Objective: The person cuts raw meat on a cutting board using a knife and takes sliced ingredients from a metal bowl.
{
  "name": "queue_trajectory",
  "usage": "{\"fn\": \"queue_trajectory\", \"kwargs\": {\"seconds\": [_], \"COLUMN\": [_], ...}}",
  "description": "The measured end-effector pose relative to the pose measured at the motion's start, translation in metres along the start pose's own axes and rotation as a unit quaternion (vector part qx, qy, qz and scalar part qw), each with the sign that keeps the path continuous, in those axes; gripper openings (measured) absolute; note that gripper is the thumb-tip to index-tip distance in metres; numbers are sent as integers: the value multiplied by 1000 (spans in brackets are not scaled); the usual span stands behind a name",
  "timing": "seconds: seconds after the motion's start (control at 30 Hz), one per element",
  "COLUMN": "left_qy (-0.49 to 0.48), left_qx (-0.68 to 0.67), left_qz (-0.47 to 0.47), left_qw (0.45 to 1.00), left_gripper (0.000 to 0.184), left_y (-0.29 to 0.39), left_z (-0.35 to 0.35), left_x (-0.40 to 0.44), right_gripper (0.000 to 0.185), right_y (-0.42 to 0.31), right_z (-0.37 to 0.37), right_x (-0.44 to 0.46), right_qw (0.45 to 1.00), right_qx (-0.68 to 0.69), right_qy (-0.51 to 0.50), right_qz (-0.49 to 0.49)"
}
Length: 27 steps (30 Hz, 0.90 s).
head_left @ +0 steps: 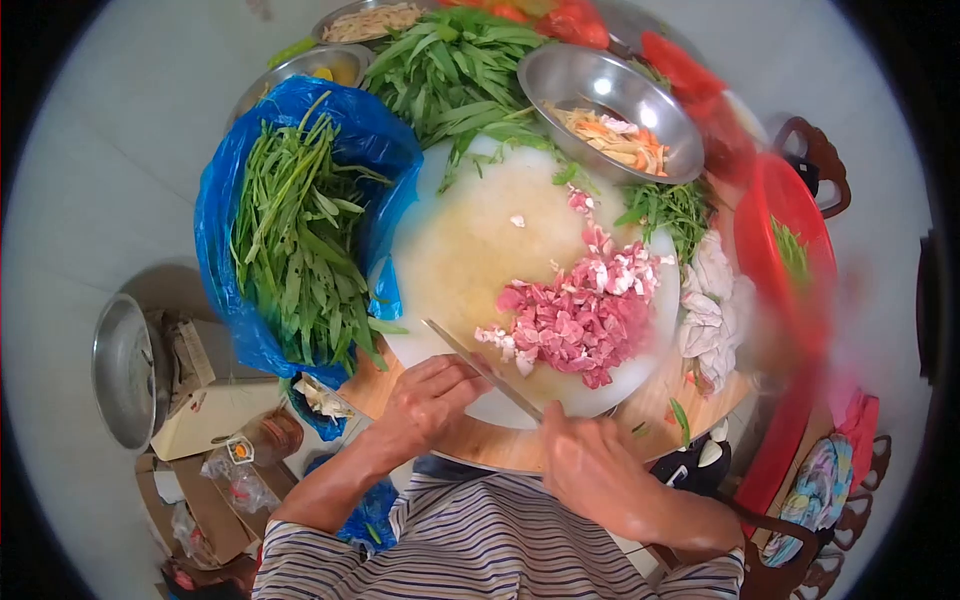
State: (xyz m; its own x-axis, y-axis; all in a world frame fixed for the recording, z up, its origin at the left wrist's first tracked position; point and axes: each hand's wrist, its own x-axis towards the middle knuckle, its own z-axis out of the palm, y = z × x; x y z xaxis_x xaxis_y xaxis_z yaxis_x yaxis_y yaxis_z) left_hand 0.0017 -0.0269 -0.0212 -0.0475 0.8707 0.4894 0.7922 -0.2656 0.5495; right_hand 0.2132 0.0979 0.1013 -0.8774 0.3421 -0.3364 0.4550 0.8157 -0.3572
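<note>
A knife (484, 370) lies slantwise over the near edge of the round white cutting board (450, 250). My right hand (590, 465) is wrapped round its handle. Beside the blade, to its left, my left hand (432, 398) has its fingers pressed together; whether they pinch anything is hidden. A heap of cut pink meat (585, 320) sits on the right half of the board, just beyond the blade, with pale bits around it. One small pale piece (517, 221) lies apart, farther back on the board.
Leafy greens (300, 230) fill a blue plastic bag (215, 240) at the left. More greens (450, 70) and a metal bowl of shredded food (615, 140) stand behind the board. A white cloth (708, 310) and a red basket (790, 215) are at the right.
</note>
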Motion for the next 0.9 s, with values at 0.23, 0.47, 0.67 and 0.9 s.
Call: {"fn": "queue_trajectory", "kwargs": {"seconds": [0.23,0.47,0.67,0.9], "left_qy": [17,45,29,-13], "left_qx": [2,-14,-5,-17], "left_qz": [5,1,-6,-19], "left_qw": [1000,999,1000,1000], "left_gripper": [38,35,36,36], "left_y": [-1,-3,-1,6], "left_z": [3,6,4,-5], "left_x": [0,1,3,9], "right_gripper": [22,18,20,20], "right_y": [7,0,3,-2], "right_z": [15,1,-3,16], "right_x": [56,7,-6,51], "right_qw": [993,999,1000,994], "right_qx": [66,15,5,65], "right_qy": [99,52,-9,84], "right_qz": [10,3,12,-39]}}
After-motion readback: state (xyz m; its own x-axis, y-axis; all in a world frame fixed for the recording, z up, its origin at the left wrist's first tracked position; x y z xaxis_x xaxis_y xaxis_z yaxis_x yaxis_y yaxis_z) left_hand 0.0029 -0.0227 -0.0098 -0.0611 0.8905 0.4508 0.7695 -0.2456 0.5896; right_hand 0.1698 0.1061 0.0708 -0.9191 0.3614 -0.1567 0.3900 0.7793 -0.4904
